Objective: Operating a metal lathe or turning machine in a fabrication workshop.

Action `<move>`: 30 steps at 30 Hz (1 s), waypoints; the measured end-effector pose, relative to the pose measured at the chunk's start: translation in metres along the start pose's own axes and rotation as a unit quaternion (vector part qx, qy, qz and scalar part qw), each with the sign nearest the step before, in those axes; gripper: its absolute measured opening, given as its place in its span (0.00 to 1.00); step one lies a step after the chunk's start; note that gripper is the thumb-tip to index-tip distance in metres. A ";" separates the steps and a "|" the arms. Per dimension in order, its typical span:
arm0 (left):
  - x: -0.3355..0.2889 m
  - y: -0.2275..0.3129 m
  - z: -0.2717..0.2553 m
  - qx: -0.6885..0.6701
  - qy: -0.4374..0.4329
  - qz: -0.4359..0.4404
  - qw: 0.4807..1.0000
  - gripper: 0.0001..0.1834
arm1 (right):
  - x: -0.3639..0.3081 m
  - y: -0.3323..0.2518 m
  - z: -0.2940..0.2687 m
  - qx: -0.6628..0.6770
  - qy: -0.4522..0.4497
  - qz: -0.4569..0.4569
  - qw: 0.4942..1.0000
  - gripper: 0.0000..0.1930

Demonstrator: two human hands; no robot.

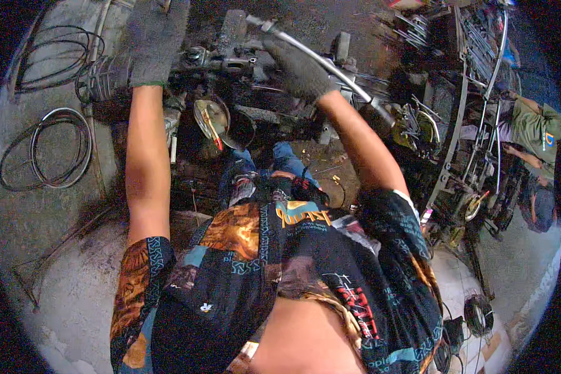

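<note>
My right hand, in a dark grey glove, is closed round a shiny, slightly curved metal tube with fittings at its ends. The tube slants from the upper middle down to the right. My left hand, gloved too, reaches to the top edge at the left of a dark greasy machine. Its fingers are blurred and partly cut off there, so their hold is hidden. Below the machine, between my arms, a round dish holds a brush with a red-tipped handle.
Coiled cables or hoses hang or lie at the left. On the right stands a long metal rack with many rods, next to a container of thin metal pieces. Beyond it another person in a green shirt bends over.
</note>
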State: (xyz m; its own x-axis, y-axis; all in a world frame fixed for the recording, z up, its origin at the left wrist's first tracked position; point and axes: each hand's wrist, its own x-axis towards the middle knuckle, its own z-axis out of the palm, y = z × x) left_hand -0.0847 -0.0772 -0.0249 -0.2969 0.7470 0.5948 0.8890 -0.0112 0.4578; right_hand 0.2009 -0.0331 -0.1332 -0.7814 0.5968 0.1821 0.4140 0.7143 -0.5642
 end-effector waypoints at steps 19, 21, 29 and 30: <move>-0.014 0.012 0.000 -0.066 -0.001 -0.029 0.997 0.11 | -0.170 0.009 0.022 0.387 0.002 0.538 0.749 0.14; -0.013 0.020 -0.006 -0.068 0.004 -0.028 0.997 0.11 | -0.149 -0.059 -0.013 0.483 0.081 0.577 0.653 0.13; -0.010 0.047 0.002 -0.079 0.011 0.004 0.997 0.11 | -0.171 -0.055 0.019 0.312 0.105 0.378 0.865 0.11; -0.010 0.052 0.001 -0.079 0.008 0.012 0.997 0.11 | -0.170 -0.059 0.011 0.306 0.090 0.313 0.894 0.13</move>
State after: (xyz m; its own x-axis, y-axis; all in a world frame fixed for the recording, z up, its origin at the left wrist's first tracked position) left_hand -0.0347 -0.0847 -0.0080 -0.2835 0.7348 0.6162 0.8297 -0.1342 0.5418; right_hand 0.3043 -0.1811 -0.1391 -0.3743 0.8988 -0.2281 0.3680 -0.0818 -0.9262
